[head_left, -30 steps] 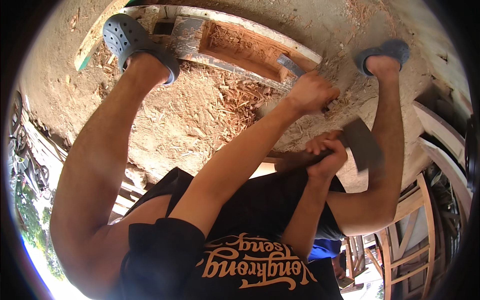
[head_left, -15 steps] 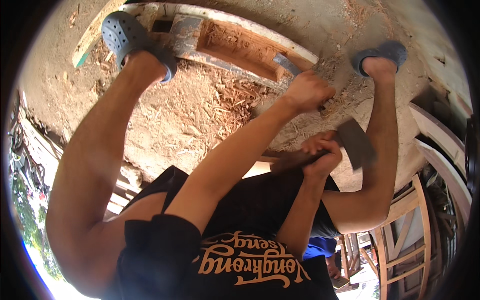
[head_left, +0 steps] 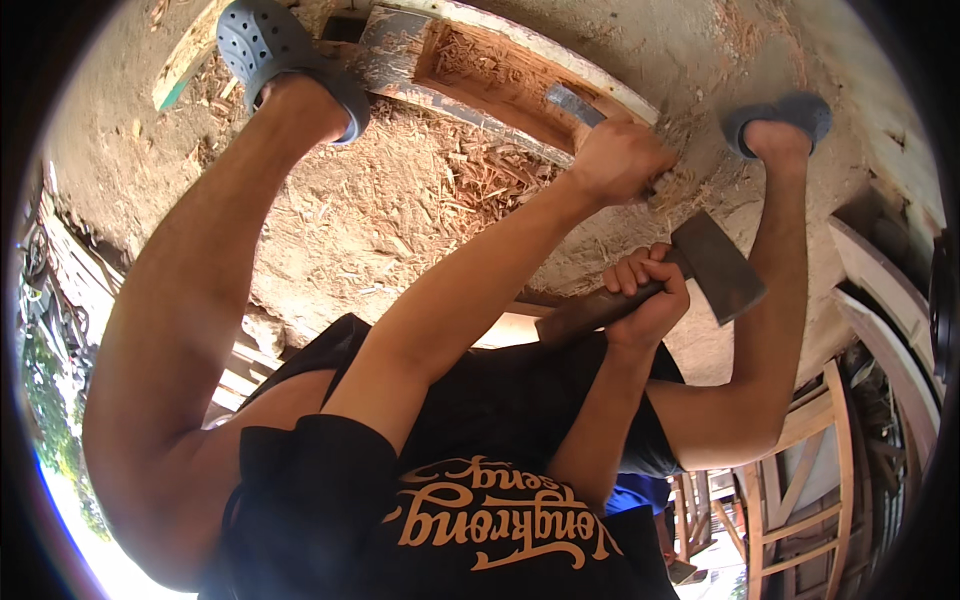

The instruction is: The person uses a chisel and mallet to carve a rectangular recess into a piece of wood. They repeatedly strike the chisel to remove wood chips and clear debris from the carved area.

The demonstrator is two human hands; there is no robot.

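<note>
At the painted beam (head_left: pixel 392 48) | left hand (head_left: pixel 622 160) grips chisel (head_left: pixel 576 104), right hand (head_left: pixel 650 295) grips mallet (head_left: pixel 718 268) | recess (head_left: pixel 540 124) looks largely hollowed; chips (head_left: pixel 470 68) left inside

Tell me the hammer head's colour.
The hammer's head is dark grey; the head camera shows it best.

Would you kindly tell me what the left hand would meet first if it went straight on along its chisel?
Most likely the wood: the chisel in the left hand points into its hollow, though whether the two touch is unclear.
</note>
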